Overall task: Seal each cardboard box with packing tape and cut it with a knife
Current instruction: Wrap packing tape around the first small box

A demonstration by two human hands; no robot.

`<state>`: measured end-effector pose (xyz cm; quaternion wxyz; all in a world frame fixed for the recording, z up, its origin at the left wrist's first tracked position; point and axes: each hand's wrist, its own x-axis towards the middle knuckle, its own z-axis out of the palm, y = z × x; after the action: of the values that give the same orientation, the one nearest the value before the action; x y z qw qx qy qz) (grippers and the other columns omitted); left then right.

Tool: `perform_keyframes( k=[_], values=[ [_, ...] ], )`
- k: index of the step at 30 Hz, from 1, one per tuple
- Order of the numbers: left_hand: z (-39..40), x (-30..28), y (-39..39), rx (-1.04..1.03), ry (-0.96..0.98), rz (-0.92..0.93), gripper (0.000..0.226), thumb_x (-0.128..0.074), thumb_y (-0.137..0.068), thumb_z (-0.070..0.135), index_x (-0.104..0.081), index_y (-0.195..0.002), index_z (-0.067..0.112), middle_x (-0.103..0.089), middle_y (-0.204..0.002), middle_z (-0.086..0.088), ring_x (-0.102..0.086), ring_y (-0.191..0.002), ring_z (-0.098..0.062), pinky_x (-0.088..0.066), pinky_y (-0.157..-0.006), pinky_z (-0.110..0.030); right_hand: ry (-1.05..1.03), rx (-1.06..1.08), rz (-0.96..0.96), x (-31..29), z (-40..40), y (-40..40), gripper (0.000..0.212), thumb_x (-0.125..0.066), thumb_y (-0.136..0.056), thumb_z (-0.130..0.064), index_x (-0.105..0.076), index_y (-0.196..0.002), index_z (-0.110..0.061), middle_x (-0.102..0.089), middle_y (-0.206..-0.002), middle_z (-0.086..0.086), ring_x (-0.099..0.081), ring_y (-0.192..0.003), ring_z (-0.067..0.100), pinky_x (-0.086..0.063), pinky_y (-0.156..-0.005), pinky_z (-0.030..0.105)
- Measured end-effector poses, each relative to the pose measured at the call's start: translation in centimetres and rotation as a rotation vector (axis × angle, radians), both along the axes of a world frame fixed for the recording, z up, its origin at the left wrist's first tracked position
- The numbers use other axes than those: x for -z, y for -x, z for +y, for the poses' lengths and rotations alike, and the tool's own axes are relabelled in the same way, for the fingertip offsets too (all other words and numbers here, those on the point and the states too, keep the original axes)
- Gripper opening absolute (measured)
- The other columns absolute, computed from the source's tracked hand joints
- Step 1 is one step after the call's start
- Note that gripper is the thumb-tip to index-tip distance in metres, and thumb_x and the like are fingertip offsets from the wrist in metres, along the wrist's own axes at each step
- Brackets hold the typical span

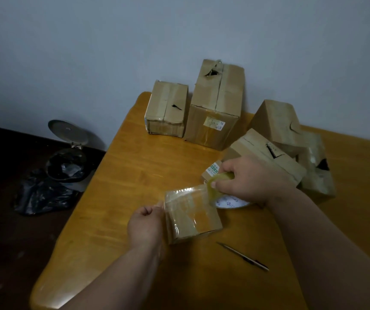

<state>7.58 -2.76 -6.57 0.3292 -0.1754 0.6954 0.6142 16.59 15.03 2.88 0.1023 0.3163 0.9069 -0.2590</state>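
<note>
While the right hand grips the tape roll and the left hand pinches the small box, slack tape may wrinkle; knife lies just beside the box.

Brown boxes, orange-yellow table

Both hands: small box, tape roll

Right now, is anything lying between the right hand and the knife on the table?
Nothing visible does. The right hand grips the tape roll at the far edge of the small box; the knife lies on bare table on the near side of the box, apart from it, below that hand.
</note>
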Motion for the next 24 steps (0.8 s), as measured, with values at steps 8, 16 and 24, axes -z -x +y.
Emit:
perform_keyframes(
  k=[8,16,24],
  values=[
    [0.4,1.6,-0.2,0.006,0.043,0.036,0.031,-0.067,-0.091,0.016,-0.05,-0.065,0.013,-0.05,-0.037,0.014,-0.035,-0.026,0.0,-0.028,-0.03,-0.011,-0.018,-0.009,-0.01,1.9,0.5,0.0,0.042,-0.066,-0.087,-0.045,-0.065,-0.118,-0.016,-0.066,-0.11,0.001,-0.059,-0.092,0.014,-0.049,-0.075,0.028],
    [0.6,3.1,0.4,0.154,0.229,0.207,0.026,-0.074,-0.084,0.038,-0.064,-0.094,0.016,-0.059,-0.066,0.009,-0.053,-0.063,-0.006,-0.037,-0.052,-0.024,-0.026,-0.043,-0.003,2.5,0.7,-0.6,0.047,-0.064,-0.088,-0.044,-0.061,-0.126,-0.016,-0.063,-0.125,0.006,-0.059,-0.111,0.02,-0.051,-0.088,0.032],
    [1.0,2.1,1.2,0.434,0.322,0.583,0.039,-0.06,-0.094,0.015,-0.051,-0.13,0.026,-0.057,-0.103,0.009,-0.06,-0.084,-0.011,-0.048,-0.063,-0.025,-0.023,-0.043,-0.001,2.6,0.6,-0.7,0.051,-0.063,-0.087,-0.044,-0.059,-0.13,-0.017,-0.06,-0.131,0.009,-0.057,-0.118,0.024,-0.053,-0.091,0.036]
  ],
)
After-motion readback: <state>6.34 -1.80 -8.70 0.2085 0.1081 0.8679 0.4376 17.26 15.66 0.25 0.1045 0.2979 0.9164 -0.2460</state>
